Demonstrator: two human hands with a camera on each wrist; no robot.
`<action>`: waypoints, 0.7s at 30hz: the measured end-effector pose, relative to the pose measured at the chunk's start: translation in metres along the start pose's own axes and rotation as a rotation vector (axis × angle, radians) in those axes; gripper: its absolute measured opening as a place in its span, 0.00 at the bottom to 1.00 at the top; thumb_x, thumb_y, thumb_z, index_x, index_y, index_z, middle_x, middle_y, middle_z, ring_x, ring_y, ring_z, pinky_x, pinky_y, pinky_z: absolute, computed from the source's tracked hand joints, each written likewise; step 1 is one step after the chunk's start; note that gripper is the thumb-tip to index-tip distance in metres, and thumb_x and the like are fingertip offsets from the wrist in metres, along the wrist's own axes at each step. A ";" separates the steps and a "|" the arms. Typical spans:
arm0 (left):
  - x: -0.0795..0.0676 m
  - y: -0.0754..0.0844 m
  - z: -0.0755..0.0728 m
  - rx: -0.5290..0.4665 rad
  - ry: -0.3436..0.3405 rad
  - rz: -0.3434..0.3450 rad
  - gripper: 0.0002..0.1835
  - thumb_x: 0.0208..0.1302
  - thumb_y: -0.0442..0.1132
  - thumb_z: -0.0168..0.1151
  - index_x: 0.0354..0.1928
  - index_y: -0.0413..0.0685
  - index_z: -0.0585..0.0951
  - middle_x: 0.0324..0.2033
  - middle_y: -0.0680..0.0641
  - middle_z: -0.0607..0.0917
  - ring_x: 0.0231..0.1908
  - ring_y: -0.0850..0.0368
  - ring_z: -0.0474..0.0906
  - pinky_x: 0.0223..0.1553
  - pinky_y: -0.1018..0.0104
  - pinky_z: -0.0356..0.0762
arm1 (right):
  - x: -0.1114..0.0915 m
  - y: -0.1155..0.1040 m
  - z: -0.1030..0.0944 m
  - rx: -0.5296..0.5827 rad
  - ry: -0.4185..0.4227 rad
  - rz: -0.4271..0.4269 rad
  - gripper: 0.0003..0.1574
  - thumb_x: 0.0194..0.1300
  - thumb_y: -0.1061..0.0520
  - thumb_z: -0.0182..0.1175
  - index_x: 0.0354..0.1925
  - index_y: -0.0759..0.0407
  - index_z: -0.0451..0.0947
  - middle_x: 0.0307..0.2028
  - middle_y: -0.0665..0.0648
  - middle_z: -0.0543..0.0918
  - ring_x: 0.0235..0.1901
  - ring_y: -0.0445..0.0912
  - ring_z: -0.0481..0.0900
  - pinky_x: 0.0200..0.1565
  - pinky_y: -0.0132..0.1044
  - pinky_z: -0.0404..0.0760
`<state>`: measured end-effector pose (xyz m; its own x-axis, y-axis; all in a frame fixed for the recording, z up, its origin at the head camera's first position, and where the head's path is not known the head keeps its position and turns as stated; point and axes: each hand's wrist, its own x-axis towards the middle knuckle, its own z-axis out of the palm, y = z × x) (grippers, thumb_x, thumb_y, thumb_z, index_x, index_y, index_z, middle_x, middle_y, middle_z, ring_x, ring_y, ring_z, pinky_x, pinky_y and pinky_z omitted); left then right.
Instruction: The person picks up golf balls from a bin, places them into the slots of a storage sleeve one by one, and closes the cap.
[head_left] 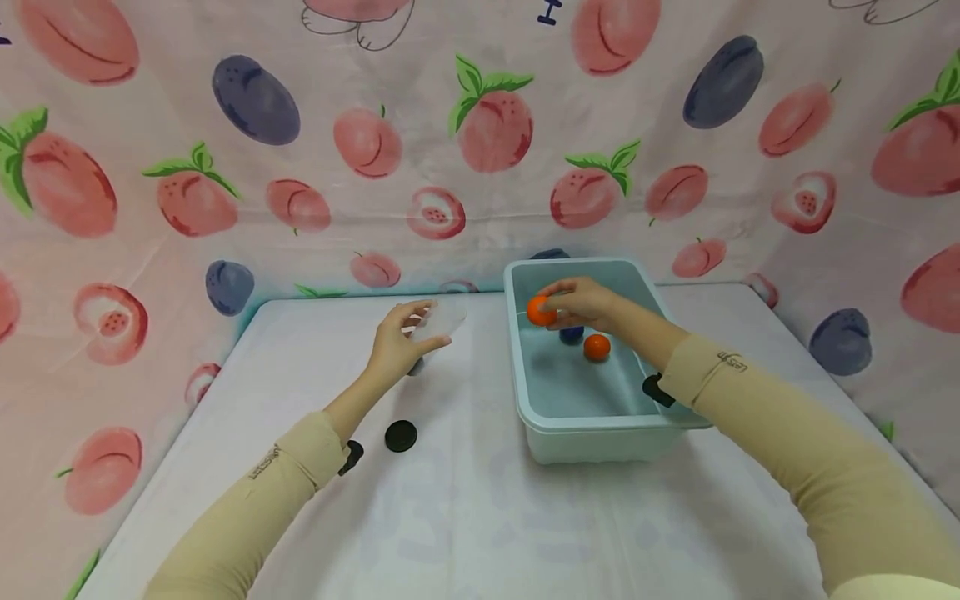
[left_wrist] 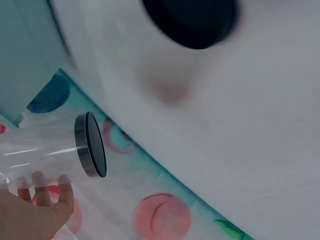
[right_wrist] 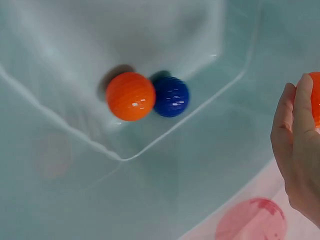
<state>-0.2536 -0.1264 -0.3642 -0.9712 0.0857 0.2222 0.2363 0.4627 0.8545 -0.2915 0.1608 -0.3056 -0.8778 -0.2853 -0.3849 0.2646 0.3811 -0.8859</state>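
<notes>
L hand (head_left: 396, 340): fingers clamped on clear jar (left_wrist: 47, 150); R hand (head_left: 585, 303): fingers pinch orange ball (head_left: 538, 312) over lt-blue bin (head_left: 600, 423), blue ball (right_wrist: 171, 97) inside.

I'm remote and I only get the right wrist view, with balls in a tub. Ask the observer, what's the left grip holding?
Observer: The left grip holds a clear cylindrical container.
Operator: Is there a cap on it?
Observer: Yes, a black end cap covers one end.
Operator: Anything loose outside the tub?
Observer: A round black lid lies on the white table, left of the tub.
</notes>
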 end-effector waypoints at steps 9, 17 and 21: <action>0.012 0.023 0.011 -0.050 -0.023 0.032 0.34 0.50 0.37 0.73 0.61 0.47 0.74 0.53 0.39 0.76 0.54 0.45 0.71 0.58 0.50 0.70 | -0.015 -0.009 0.003 0.040 -0.004 -0.033 0.30 0.67 0.61 0.53 0.65 0.67 0.60 0.60 0.66 0.68 0.38 0.43 0.78 0.54 0.41 0.78; 0.007 0.033 0.016 -0.049 -0.055 0.072 0.34 0.49 0.38 0.74 0.61 0.46 0.75 0.53 0.40 0.78 0.53 0.44 0.74 0.57 0.49 0.73 | -0.030 -0.020 0.003 0.119 -0.048 -0.081 0.29 0.67 0.61 0.54 0.63 0.67 0.62 0.45 0.55 0.77 0.35 0.43 0.81 0.50 0.38 0.81; 0.005 0.034 0.017 -0.030 -0.059 0.079 0.34 0.48 0.38 0.74 0.60 0.47 0.75 0.53 0.40 0.79 0.53 0.45 0.74 0.56 0.47 0.74 | -0.034 -0.026 0.002 0.162 -0.062 -0.092 0.26 0.67 0.62 0.54 0.61 0.66 0.64 0.41 0.51 0.78 0.35 0.44 0.82 0.46 0.35 0.83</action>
<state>-0.2507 -0.0951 -0.3417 -0.9495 0.1726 0.2620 0.3118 0.4259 0.8494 -0.2676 0.1590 -0.2701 -0.8760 -0.3682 -0.3115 0.2499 0.2059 -0.9461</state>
